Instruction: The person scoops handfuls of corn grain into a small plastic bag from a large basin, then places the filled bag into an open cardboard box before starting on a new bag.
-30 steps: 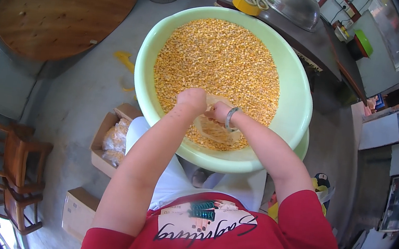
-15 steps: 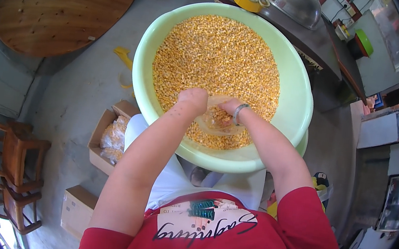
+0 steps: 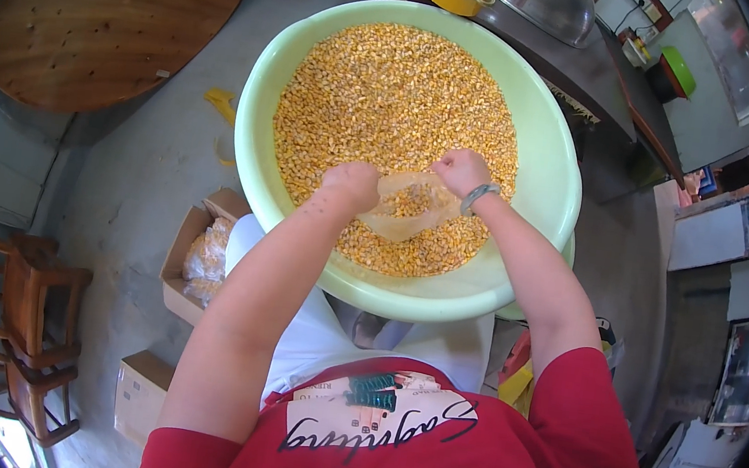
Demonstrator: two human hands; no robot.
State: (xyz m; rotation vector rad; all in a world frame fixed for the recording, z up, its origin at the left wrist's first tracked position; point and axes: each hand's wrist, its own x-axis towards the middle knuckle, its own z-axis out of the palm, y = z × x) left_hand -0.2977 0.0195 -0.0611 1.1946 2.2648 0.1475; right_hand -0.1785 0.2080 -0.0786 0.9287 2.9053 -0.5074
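Filling a thin clear plastic bag with loose yellow corn kernels inside the wide pale-green plastic basin; left hand and right hand each clenched on the bag's rim, holding the mouth open low over the kernels. Step looks mid-scoop; next probably needs dragging the mouth through the grain, then lifting level.

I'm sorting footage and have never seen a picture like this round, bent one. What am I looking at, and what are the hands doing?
It comes from a wide fisheye camera worn on a person's head, looking down, so straight edges curve. The forearms rising from the bottom are the wearer's own. The left hand and right hand hold open a thin clear plastic bag over a big pale green basin full of yellow corn kernels. Some kernels show inside the bag. Cardboard boxes sit on the floor at left.
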